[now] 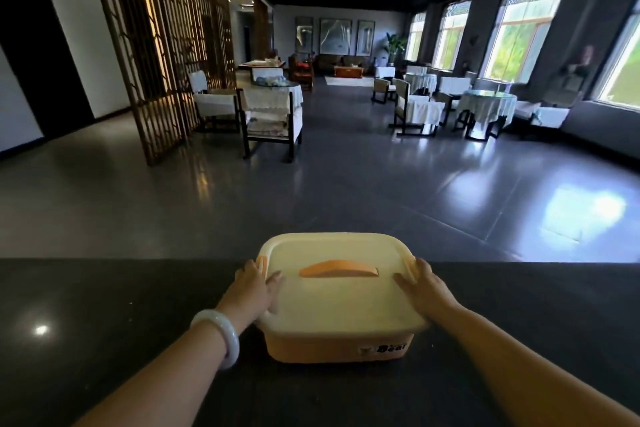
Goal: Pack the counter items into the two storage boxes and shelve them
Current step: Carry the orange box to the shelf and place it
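An orange storage box (332, 343) with a cream lid (336, 291) and an orange handle (338, 268) stands on the dark counter (104, 305), close to its far edge. The lid is on. My left hand (254, 282) grips the box's left side at the orange latch, thumb on the lid. My right hand (420, 282) grips the right side the same way, thumb lying on the lid. A pale bangle sits on my left wrist. No second box and no loose counter items are in view.
Beyond the counter lies an open grey tiled floor (346, 191). Chairs and cloth-covered tables (273, 107) stand at the middle left and at the right (485, 107) by the windows. A wooden lattice screen (162, 45) rises at the left.
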`<state>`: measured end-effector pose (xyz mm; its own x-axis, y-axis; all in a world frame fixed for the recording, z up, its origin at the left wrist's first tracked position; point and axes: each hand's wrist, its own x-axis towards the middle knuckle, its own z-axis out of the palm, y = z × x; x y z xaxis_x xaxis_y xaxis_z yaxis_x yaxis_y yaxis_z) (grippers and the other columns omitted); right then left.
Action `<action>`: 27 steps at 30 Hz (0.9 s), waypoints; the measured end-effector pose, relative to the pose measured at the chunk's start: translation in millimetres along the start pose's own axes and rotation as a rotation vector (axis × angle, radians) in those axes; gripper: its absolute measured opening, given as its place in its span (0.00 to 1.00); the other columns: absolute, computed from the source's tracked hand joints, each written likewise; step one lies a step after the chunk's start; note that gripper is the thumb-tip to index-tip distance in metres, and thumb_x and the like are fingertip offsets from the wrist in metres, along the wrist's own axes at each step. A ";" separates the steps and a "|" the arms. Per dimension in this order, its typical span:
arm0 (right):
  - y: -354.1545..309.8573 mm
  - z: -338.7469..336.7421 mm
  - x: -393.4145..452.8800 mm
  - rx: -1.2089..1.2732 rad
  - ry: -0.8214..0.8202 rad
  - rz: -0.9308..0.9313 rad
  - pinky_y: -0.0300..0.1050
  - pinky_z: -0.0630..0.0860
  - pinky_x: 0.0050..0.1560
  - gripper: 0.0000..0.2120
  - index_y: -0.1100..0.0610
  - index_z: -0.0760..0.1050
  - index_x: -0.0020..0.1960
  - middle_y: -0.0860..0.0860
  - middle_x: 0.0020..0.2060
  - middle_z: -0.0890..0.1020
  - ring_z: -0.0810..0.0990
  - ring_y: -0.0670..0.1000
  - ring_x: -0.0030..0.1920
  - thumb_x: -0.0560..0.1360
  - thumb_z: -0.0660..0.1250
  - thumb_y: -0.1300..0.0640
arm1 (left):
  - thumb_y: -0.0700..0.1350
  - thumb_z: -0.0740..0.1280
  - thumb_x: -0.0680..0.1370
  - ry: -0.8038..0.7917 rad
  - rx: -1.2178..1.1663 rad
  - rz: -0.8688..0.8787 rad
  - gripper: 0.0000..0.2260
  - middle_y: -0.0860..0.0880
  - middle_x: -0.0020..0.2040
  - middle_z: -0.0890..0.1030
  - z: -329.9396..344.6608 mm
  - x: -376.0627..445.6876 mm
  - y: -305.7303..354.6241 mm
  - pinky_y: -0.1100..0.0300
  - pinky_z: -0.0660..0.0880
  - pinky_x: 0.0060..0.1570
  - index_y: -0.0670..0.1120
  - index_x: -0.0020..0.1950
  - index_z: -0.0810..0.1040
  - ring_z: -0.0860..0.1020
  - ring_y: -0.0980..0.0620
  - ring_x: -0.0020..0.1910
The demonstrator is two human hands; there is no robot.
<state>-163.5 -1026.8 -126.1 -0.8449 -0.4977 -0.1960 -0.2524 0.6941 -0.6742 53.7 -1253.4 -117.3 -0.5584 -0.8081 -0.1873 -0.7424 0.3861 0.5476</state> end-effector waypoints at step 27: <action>94.1 -12.9 -236.7 0.340 0.116 0.133 0.48 0.76 0.43 0.08 0.50 0.75 0.51 0.51 0.44 0.80 0.79 0.52 0.44 0.78 0.63 0.47 | 0.58 0.53 0.82 -0.058 -0.184 -0.011 0.12 0.49 0.40 0.80 31.2 -209.5 -43.8 0.63 0.70 0.29 0.51 0.53 0.67 0.80 0.54 0.34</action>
<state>6.7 -837.0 -133.9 -0.9123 -0.3396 -0.2288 0.0172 0.5266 -0.8499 191.7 -1087.2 -127.5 -0.5751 -0.7827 -0.2381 -0.6713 0.2851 0.6841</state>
